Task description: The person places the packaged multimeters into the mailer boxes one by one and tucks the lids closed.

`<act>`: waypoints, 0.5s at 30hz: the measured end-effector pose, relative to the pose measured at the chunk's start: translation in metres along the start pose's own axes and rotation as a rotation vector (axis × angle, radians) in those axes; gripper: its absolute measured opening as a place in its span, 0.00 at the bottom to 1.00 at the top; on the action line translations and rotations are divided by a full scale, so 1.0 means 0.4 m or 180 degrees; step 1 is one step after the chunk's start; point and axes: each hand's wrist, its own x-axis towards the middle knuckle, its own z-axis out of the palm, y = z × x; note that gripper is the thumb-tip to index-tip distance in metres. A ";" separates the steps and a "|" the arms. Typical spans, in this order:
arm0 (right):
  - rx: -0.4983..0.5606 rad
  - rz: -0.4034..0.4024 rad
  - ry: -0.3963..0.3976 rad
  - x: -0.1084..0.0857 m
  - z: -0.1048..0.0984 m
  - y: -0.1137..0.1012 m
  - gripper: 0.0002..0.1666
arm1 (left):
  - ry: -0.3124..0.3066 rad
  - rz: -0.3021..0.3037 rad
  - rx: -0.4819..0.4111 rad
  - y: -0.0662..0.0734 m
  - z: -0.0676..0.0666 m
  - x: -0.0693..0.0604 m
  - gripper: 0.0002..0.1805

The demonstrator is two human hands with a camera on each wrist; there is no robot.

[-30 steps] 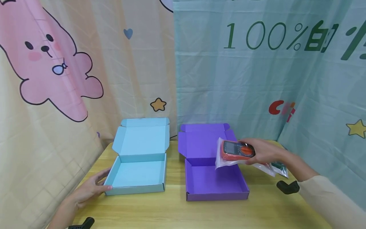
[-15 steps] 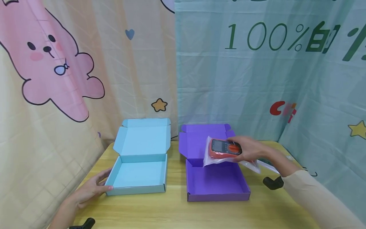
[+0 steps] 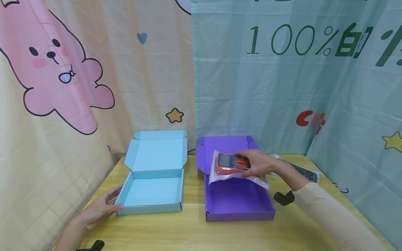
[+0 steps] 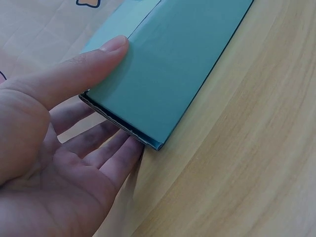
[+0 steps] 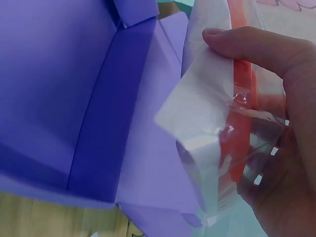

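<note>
My right hand holds an orange and black multimeter in a clear plastic bag, above the back part of the open purple box. In the right wrist view the thumb lies over the bag and the other fingers reach behind it. My left hand grips the near left corner of the open light blue box. Its thumb presses the front wall and its other fingers lie along the side, as the left wrist view shows.
Another bagged item, dark and flat, lies on the wooden table behind my right forearm. Both box lids stand raised at the back. Printed curtains enclose the table's back and sides.
My right hand has carried the bagged multimeter leftward over the purple box. More of the dark bagged item on the right now shows. My left hand stays at the light blue box.
</note>
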 end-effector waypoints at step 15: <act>0.0008 -0.0315 -0.0014 0.120 0.045 -0.052 0.49 | 0.0073 -0.0031 -0.0007 -0.003 0.004 0.001 0.50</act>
